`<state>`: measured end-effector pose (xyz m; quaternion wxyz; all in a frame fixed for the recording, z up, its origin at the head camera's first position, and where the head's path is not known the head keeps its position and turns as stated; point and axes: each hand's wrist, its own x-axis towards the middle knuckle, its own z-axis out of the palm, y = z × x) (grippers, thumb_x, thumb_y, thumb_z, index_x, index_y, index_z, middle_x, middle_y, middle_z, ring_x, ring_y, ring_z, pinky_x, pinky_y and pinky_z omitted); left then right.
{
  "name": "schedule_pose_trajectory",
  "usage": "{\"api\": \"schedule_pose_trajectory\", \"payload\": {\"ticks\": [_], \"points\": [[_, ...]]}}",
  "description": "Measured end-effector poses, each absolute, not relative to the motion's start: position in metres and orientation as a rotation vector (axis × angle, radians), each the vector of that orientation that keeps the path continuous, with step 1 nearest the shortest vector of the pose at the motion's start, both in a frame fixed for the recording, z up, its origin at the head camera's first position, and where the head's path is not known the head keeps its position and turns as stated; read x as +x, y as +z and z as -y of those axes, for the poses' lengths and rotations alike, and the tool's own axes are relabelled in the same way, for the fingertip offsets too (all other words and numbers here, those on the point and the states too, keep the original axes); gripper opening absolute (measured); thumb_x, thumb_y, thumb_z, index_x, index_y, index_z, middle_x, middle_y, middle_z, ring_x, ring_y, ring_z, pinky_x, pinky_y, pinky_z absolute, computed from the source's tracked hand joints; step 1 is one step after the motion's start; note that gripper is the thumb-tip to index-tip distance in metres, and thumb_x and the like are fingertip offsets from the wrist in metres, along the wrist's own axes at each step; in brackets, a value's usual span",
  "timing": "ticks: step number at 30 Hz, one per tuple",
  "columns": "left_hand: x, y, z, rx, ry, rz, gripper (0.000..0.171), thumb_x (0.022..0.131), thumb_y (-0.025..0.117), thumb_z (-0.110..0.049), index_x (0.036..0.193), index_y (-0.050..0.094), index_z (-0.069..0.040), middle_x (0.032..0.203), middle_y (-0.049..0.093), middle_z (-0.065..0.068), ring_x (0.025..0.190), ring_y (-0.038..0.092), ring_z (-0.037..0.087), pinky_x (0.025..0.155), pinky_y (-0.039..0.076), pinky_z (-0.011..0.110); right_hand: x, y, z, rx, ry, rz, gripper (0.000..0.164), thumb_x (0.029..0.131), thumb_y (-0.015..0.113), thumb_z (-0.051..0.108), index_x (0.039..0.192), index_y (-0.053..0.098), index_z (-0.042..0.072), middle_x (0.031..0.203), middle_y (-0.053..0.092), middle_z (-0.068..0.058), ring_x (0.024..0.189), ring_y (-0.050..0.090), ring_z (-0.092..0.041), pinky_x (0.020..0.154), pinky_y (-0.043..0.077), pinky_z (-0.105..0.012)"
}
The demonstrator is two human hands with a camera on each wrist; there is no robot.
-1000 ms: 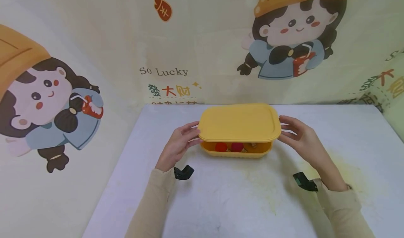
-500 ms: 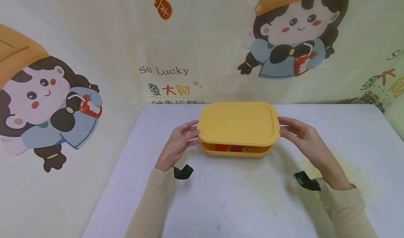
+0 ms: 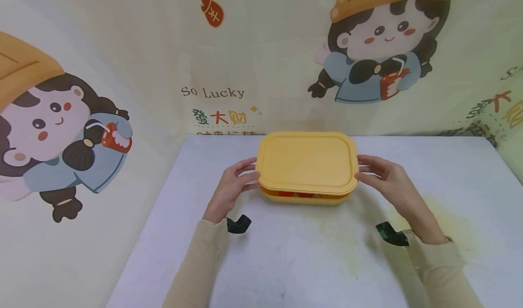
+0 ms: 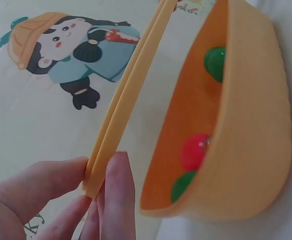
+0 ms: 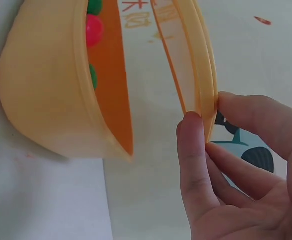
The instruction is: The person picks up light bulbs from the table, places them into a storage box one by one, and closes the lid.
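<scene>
A yellow lid (image 3: pixel 307 162) is held level between both hands, just above a yellow box (image 3: pixel 304 200) on the table. My left hand (image 3: pixel 232 185) pinches the lid's left end between thumb and fingers. At the opposite end my right hand (image 3: pixel 390 181) grips the lid the same way. The wrist views show a gap between the lid (image 4: pixel 123 100) and the box's rim. Inside the box lie a dark green ball (image 4: pixel 216 64), a pink-red ball (image 5: pixel 94 30) and another green one (image 4: pixel 183 186). Most of the contents are hidden under the lid in the head view.
The box stands near the back of a white table (image 3: pixel 286 253), close to a cloth backdrop (image 3: pixel 278 62) printed with cartoon figures and lettering. Black curved pieces (image 3: pixel 239 224) stick out at both wrists.
The lid has come down and toward me over the box, so less of the red contents shows at the front. Both hands have kept hold, the right moving slightly left.
</scene>
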<state>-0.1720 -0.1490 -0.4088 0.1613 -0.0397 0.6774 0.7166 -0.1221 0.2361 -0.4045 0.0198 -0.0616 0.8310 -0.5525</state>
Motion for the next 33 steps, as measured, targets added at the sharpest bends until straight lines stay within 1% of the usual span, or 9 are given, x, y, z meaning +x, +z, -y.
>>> {"api": "schedule_pose_trajectory", "payload": {"ticks": [4,8,10,12,16,18,25,29,33], "points": [[-0.172,-0.414,0.149,-0.112,2.019,-1.995,0.043,0.088,0.074,-0.009,0.13,0.064,-0.014,0.128,0.059,0.01,0.102,0.066,0.024,0.087,0.059,0.036,-0.124,-0.409,-0.234,-0.179,-1.721,-2.572,0.058,0.094,0.069,0.025,0.144,0.049,0.003,0.133,0.058,-0.007,0.105,0.059,0.008,0.084,0.051,-0.01],[-0.172,-0.42,0.149,-0.11,2.02,-2.03,0.042,0.087,0.075,-0.01,0.128,0.066,-0.013,0.127,0.061,0.009,0.105,0.066,0.022,0.088,0.058,0.034,-0.125,-0.414,-0.232,-0.158,-1.763,-2.542,0.057,0.093,0.07,0.021,0.142,0.051,0.0,0.128,0.06,-0.001,0.102,0.061,0.008,0.083,0.052,-0.011],[-0.172,-0.422,0.149,-0.111,2.019,-2.047,0.041,0.087,0.076,-0.01,0.127,0.066,-0.013,0.126,0.061,0.008,0.104,0.066,0.021,0.087,0.059,0.033,-0.125,-0.416,-0.232,-0.15,-1.777,-2.531,0.056,0.093,0.071,0.019,0.141,0.051,-0.001,0.126,0.061,0.0,0.1,0.062,0.007,0.082,0.053,-0.012],[-0.172,-0.424,0.148,-0.11,2.023,-2.059,0.042,0.087,0.075,-0.008,0.127,0.066,-0.012,0.125,0.062,0.009,0.103,0.068,0.02,0.086,0.059,0.032,-0.125,-0.418,-0.231,-0.146,-1.768,-2.535,0.056,0.093,0.071,0.019,0.141,0.052,-0.001,0.125,0.062,-0.002,0.099,0.063,0.007,0.082,0.053,-0.012],[-0.171,-0.429,0.147,-0.107,2.042,-2.071,0.043,0.086,0.074,-0.004,0.128,0.066,-0.009,0.123,0.062,0.011,0.099,0.069,0.018,0.085,0.059,0.033,-0.126,-0.422,-0.232,-0.126,-1.746,-2.536,0.057,0.092,0.072,0.02,0.142,0.052,0.0,0.126,0.062,-0.011,0.098,0.063,0.008,0.081,0.053,-0.012],[-0.171,-0.431,0.146,-0.11,2.044,-2.081,0.043,0.086,0.074,-0.002,0.128,0.066,-0.009,0.122,0.062,0.011,0.099,0.069,0.018,0.085,0.059,0.032,-0.126,-0.425,-0.232,-0.115,-1.736,-2.537,0.058,0.092,0.072,0.02,0.142,0.051,0.001,0.127,0.062,-0.013,0.098,0.063,0.008,0.08,0.053,-0.012],[-0.169,-0.437,0.144,-0.131,2.023,-2.116,0.045,0.085,0.076,-0.004,0.128,0.067,-0.012,0.121,0.064,0.009,0.102,0.068,0.018,0.085,0.059,0.031,-0.126,-0.43,-0.232,-0.115,-1.734,-2.542,0.057,0.092,0.072,0.02,0.142,0.052,0.001,0.122,0.064,-0.01,0.098,0.065,0.004,0.08,0.053,-0.013],[-0.167,-0.439,0.144,-0.125,2.017,-2.128,0.044,0.085,0.076,-0.005,0.128,0.066,-0.012,0.121,0.064,0.01,0.102,0.067,0.019,0.086,0.059,0.033,-0.125,-0.431,-0.232,-0.107,-1.739,-2.535,0.057,0.092,0.072,0.021,0.142,0.052,0.002,0.121,0.065,-0.01,0.097,0.065,0.005,0.08,0.053,-0.012],[-0.166,-0.44,0.144,-0.117,2.018,-2.14,0.045,0.085,0.076,-0.004,0.127,0.067,-0.011,0.121,0.065,0.01,0.1,0.067,0.019,0.084,0.059,0.031,-0.124,-0.432,-0.232,-0.103,-1.725,-2.546,0.056,0.093,0.072,0.022,0.142,0.052,0.002,0.121,0.066,-0.011,0.096,0.065,0.006,0.08,0.053,-0.012]]}}
